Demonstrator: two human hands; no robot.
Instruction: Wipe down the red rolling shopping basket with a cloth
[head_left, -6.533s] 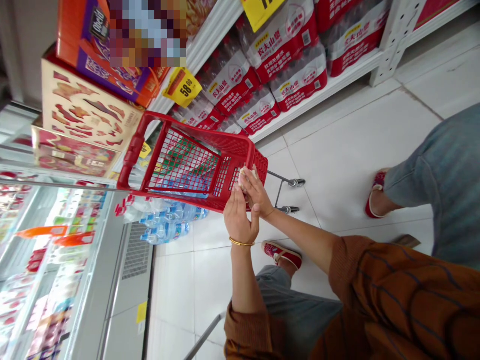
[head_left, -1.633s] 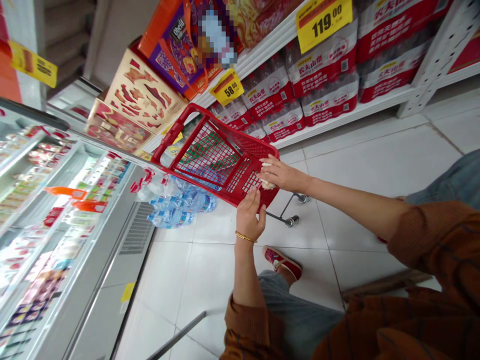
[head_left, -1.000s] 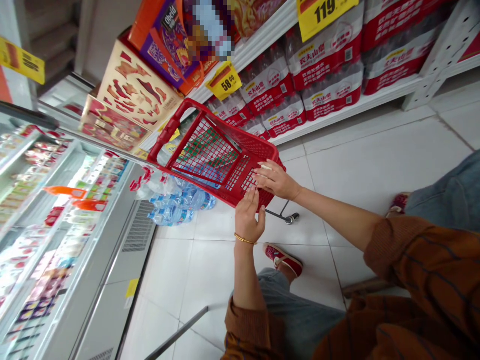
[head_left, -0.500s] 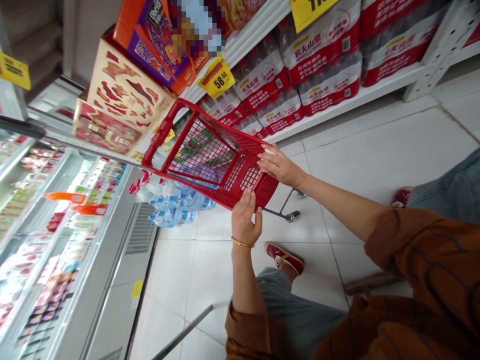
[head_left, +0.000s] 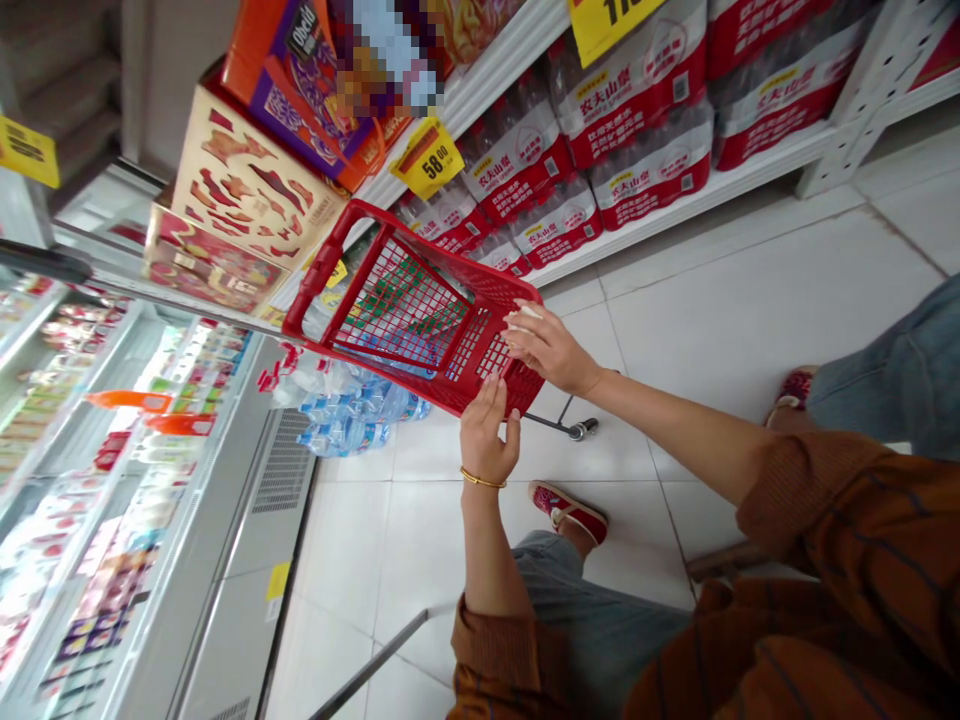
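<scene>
Red shopping cart [head_left: 466, 384] at centre frame, lying obliquely: long axis from upper left to lower right. Handle [head_left: 324, 262] at the upper-left end; opposite end faces lower right, toward the person. Mesh panel inside, leaning; green and blue goods show through it. Wheel [head_left: 581, 430] below and right of the basket.

Right hand [head_left: 556, 350], back uppermost, at the cart's lower-right end. Fingers point left, curved over and grasping a small white wad [head_left: 526, 311]. Wad mostly covered; its long axis cannot be told. Lies at the cart's rim, just right of centre frame.

Left hand [head_left: 487, 445] just below and left of the right one. Fingers straight, close together, pointing up-frame to the cart's lower edge; unclenched, thumb apart. Gold bracelet [head_left: 482, 481] on the wrist.

Surroundings: bottled-water packs [head_left: 651, 178], red and white, on a low shelf across the upper right. Yellow price tag [head_left: 428, 160], 58.00, above the cart. Cream box [head_left: 251, 175] at upper left. Blue bottles [head_left: 352, 420] on the floor, left of the cart. Lit refrigerated case along the left side. Red shoe [head_left: 568, 512] on white tiles, below centre.
</scene>
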